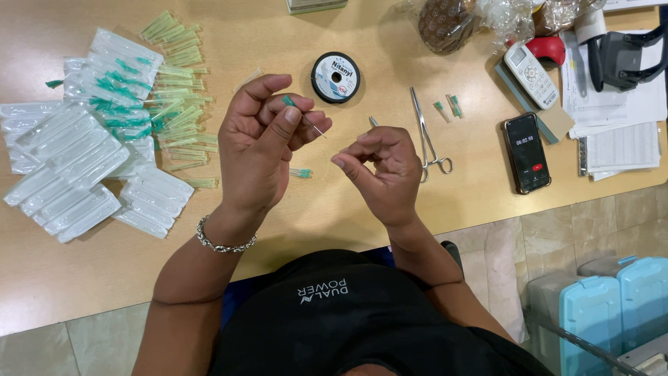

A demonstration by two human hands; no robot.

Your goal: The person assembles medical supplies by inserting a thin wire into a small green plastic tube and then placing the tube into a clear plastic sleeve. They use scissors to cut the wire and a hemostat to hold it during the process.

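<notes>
Needle (304,117) with green hub pinched in left hand (261,139); right hand (379,167) curled shut, contents unclear.

I'm looking down at a small assembly workbench — packaged hypodermic needles (76,167) heaped at the wooden tabletop's (292,216) left edge, a thread spool (335,76) and needle-holder forceps (428,139) mid-table, paperwork (619,104) at the right edge.

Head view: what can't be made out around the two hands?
- Right hand: fingertips pinched; any thread between them is too thin to see.
- Left hand: green-hubbed metal needle, hub partly hidden by fingers.
- Crinkled clear plastic bags: cut off by top edge.
</notes>
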